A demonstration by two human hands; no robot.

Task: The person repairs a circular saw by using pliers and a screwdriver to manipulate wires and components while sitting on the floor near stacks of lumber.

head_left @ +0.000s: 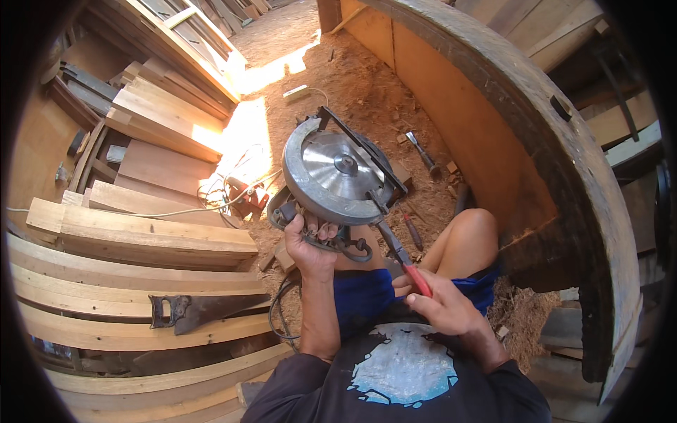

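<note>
A circular saw is held up in front of me, its round toothed blade and grey guard facing me. My left hand is closed around its handle from below, fingers curled over the grip. My right hand is closed on a pair of red-handled pliers. The metal end of the pliers reaches up to the lower right edge of the saw, touching or very near it; what the jaws grip cannot be made out.
A handsaw lies on stacked wooden beams at the left. On the sawdust-covered ground are a chisel and a dark red-handled tool. A large curved wooden panel rises at the right. Cords run at the left.
</note>
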